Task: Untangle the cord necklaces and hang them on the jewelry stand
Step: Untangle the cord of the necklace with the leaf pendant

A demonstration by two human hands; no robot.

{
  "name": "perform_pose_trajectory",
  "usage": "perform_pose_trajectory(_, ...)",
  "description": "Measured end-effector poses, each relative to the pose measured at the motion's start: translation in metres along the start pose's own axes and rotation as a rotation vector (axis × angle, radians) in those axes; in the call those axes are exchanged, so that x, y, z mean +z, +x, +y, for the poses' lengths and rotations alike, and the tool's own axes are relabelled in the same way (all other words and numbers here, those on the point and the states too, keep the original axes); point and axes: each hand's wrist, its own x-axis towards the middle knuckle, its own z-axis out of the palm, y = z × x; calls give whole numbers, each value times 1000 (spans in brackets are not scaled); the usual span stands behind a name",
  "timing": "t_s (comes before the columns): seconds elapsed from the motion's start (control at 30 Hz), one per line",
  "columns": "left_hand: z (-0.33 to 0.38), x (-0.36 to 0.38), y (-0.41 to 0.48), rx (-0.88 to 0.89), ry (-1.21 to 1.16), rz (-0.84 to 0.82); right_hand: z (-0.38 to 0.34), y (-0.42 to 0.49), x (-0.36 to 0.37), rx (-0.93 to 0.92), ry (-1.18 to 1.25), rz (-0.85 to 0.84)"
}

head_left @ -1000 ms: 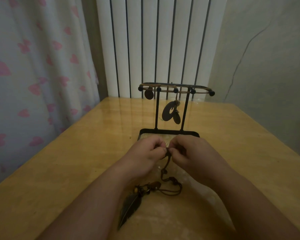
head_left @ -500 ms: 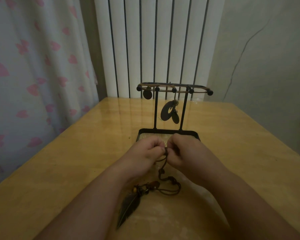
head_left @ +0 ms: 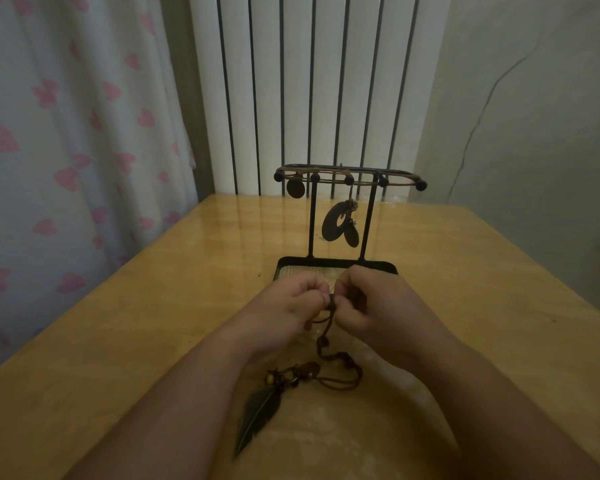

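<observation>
— So, where are the hands?

— Close together above the table (head_left: 146, 327), just in front of the tray (head_left: 338, 262) at the foot of the stand (head_left: 347, 175). The left hand (head_left: 288, 304) and right hand (head_left: 378, 306) both have their fingers curled in. Each pinches the necklace (head_left: 323, 341) by its cord, fingertips nearly meeting.

— And the rest of it?

— It drops from that pinch to the table between the forearms. A bead sits on the hanging part. Below that the cord loops on the wood and ends in a cluster of beads and a dark feather (head_left: 260, 414). The feather lies flat beside the left forearm.

— Anything on the stand yet?

— Yes. It is upright behind the hands, two posts rising from the tray to a top bar with ball-tipped pegs. Brown cords lie along that bar. A round disc (head_left: 295, 188) hangs near its left end. A ring (head_left: 335, 225) hangs lower, between the posts, with another oval piece beside it.

— What is around the table?

— A white radiator (head_left: 309, 81) at the far edge, a curtain (head_left: 66, 133) with pink hearts on the left, and a grey wall (head_left: 534, 133) with a thin crack on the right.
</observation>
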Motion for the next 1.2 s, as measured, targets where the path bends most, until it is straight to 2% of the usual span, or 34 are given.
perform_pose_trajectory(0.33, -3, 1, 1, -4, -32, -20, -4, -1, 3, -16, -62, 13)
perform_pose_trajectory(1.2, -9, -3, 7, -7, -225, -94, -6, -1, 11, -53, 114, 88)
